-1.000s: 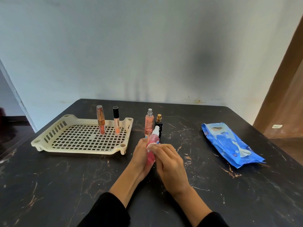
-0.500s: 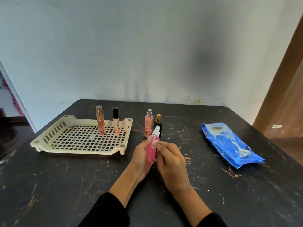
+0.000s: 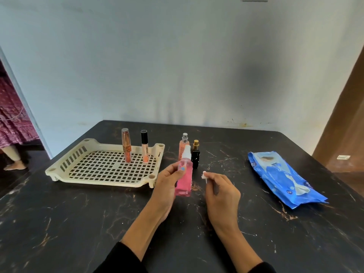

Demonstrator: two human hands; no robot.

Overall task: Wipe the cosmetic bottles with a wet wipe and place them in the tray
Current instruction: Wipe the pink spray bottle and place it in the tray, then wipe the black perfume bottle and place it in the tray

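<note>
Tray (image 3: 59, 170) left, wipe pack (image 3: 283, 178) right, bottles (image 3: 189, 152) between.

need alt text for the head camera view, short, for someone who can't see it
A person's left hand holds a pink spray bottle upright over a black table while the right hand pinches a small white wipe beside it. Two tubes stand in a cream tray at left, and a blue wipes pack lies at right.

Pale blue wall (image 3: 177, 56) behind a black marble-patterned table (image 3: 59, 223) — brown wooden door (image 3: 346, 125) at right.

Black sleeves (image 3: 126, 259) pushed up both forearms — hands bare, light-blue nail polish.
</note>
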